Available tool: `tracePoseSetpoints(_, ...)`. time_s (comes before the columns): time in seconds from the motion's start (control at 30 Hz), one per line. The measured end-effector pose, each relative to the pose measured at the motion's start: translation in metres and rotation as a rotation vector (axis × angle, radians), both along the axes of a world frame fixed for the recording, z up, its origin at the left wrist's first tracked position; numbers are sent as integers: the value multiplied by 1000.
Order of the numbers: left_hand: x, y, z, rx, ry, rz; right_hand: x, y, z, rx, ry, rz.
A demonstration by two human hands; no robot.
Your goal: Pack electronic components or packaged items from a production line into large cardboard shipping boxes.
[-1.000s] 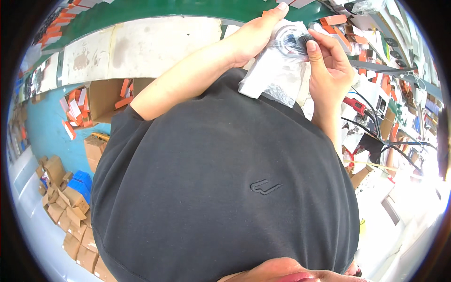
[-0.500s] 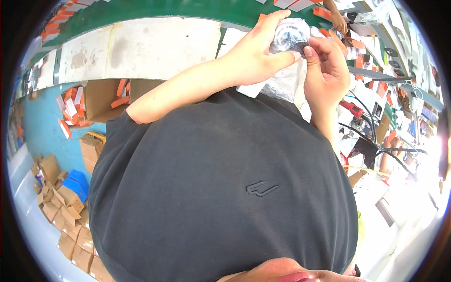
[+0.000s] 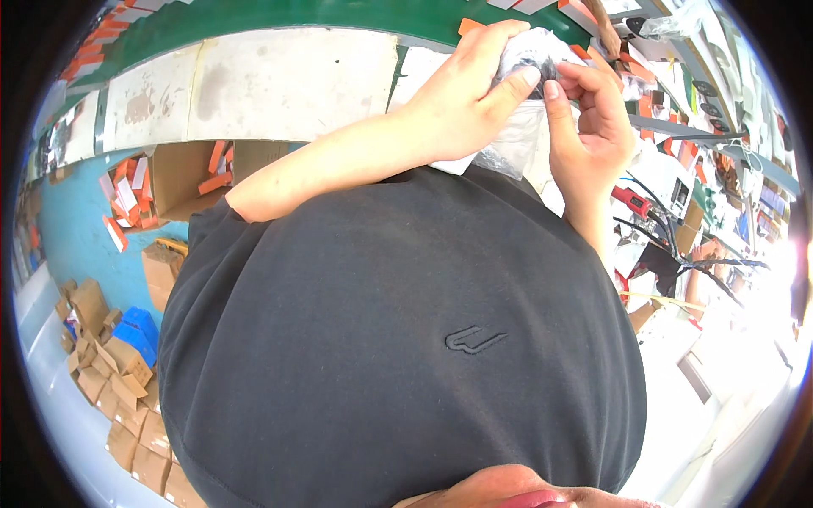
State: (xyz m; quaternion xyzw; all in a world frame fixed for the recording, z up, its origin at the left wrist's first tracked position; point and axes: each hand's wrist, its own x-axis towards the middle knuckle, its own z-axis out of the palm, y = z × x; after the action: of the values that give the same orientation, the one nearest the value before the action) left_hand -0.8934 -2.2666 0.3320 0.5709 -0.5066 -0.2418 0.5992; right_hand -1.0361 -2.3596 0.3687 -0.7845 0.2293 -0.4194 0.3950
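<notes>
At the top middle, a round item (image 3: 527,52) in clear, crinkled plastic wrap sits between my hands. A dark part shows at its lower right, but its exact kind cannot be made out. My left hand (image 3: 478,89) grips it from the left, thumb across its front and fingers along its far side. Thumb and forefinger of my right hand (image 3: 591,114) pinch at the dark edge of the wrapped item. Below it hangs a clear plastic bag (image 3: 512,144), close to my shirt, beside a white flat piece (image 3: 455,162).
A pale worktop (image 3: 288,85) runs left, with a green surface (image 3: 339,15) beyond. An open carton (image 3: 182,178) holds orange-and-white boxes. Cartons (image 3: 127,381) pile up at lower left. Right are a red-handled tool (image 3: 631,201), black cables (image 3: 677,254) and another person's arm (image 3: 605,30).
The wrapped item has turned in my hands, so its clear ringed face shows less and the dark part more. My left thumb has shifted up onto it. The other person's hand has moved slightly.
</notes>
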Motion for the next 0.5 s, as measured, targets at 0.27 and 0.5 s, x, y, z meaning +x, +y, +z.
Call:
tracePoseSetpoints(0.27,-2,-2,0,43,151,-75,-12,-7,17,-334,243,99)
tracePoseSetpoints(0.5,-5,1,-10,135,207,-160,-9,1,17,-366,372,12)
